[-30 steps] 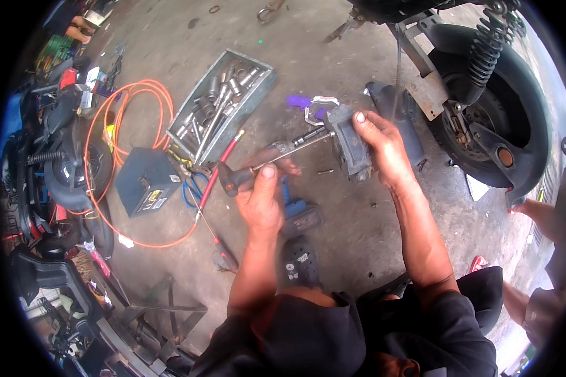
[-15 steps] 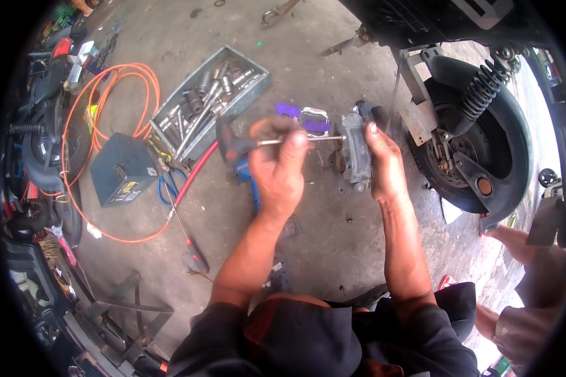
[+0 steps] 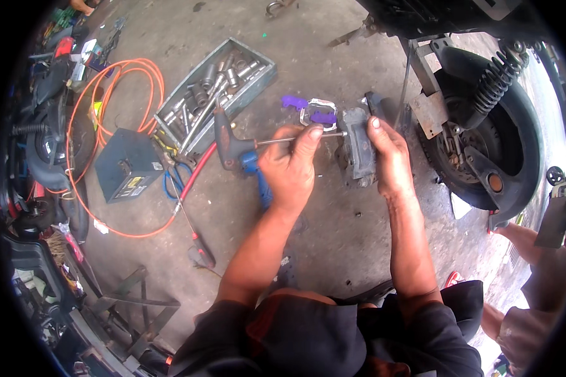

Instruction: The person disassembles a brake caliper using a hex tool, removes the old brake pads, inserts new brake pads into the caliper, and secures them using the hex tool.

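Observation:
Pinched in my left hand (image 3: 289,173) is the shaft of a T-handle hex key (image 3: 233,146), its dark grip with orange-red accents lying to the left. The shaft's tip meets the upper left side of a grey, grimy brake caliper (image 3: 360,146). My right hand (image 3: 393,160) is closed on the caliper's right side, thumb on top; its other fingers are hidden behind. Beyond the caliper, purple brake pads (image 3: 324,117) lie on the floor with a white-edged pack. A blue tool (image 3: 262,188) lies partly covered by my left hand.
A metal tray (image 3: 267,78) of sockets stands at the far left, near a dark box (image 3: 129,164), an orange hose (image 3: 70,163) and a screwdriver (image 3: 201,254). On the right is a motorbike wheel (image 3: 509,151) with a coil spring (image 3: 493,91). A person's leg (image 3: 522,242) shows at the lower right.
My left hand and the hex key were blurred by motion and are now sharper, with the handle turned. The whole view has shifted slightly; the caliper stays in my right hand.

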### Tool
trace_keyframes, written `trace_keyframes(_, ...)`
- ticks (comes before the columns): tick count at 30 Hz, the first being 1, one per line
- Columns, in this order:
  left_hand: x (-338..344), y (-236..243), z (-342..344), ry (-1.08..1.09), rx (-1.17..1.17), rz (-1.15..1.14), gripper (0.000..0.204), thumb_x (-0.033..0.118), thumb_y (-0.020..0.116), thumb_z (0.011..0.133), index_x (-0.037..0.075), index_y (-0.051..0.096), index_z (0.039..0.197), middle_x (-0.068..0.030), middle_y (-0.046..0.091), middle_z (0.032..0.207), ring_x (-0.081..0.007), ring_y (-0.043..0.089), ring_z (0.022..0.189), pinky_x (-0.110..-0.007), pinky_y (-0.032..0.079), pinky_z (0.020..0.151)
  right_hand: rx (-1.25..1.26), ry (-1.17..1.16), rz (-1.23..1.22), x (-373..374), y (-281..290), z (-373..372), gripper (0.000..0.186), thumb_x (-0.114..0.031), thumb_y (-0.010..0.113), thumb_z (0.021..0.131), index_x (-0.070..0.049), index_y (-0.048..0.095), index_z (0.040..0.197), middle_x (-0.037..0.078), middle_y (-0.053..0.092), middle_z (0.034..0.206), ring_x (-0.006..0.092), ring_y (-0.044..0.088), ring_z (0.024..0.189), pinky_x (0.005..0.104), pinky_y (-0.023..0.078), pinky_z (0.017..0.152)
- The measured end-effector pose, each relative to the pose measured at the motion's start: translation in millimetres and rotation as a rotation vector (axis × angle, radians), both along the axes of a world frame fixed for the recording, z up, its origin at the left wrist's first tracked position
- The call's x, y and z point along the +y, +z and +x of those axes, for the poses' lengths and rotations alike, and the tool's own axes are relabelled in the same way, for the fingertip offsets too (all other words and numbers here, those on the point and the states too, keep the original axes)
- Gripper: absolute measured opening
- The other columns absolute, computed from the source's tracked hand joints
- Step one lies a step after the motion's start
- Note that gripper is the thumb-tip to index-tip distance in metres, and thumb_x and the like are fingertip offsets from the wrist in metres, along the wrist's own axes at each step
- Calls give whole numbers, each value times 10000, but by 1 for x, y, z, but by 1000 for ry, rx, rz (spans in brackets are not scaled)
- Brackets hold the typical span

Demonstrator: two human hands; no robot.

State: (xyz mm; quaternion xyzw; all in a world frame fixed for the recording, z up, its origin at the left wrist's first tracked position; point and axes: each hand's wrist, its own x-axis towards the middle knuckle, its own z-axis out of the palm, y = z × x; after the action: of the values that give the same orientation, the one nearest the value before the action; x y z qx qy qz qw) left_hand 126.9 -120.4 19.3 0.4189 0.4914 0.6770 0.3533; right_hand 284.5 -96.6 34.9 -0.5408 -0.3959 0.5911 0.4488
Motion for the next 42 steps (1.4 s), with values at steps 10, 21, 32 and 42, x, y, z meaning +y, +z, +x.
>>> trace_keyframes(10,2,4,-1,-301,-35,258,114,64,623,885,-28,636,949,-74,634,852,-139,586,695,-277,483,639,134,19,-38,-3,9,2,449,-397,522,936,9,594,1113,72,645,952,134,597,836,263,469,732)
trace_keyframes(21,0,10,11,-15,4,189,257,79,655,866,2,539,650,-5,533,620,-68,449,555,-247,354,497,98,7,14,-7,15,3,432,-381,539,930,15,603,1092,80,655,912,140,615,768,256,482,691)
trace_keyframes(32,-6,-7,6,-283,-27,9,231,143,511,955,-4,526,1133,-51,618,810,-95,564,635,-243,441,531,-76,34,43,-6,-4,7,426,-354,565,920,24,604,1112,82,654,935,136,610,829,255,476,741)
trace_keyframes(42,-15,-7,20,-175,55,-72,113,56,570,895,21,574,1002,34,544,754,-27,443,619,-186,355,540,-104,-15,33,-7,-10,3,492,-407,642,867,47,628,1058,119,659,907,161,598,830,289,472,736)
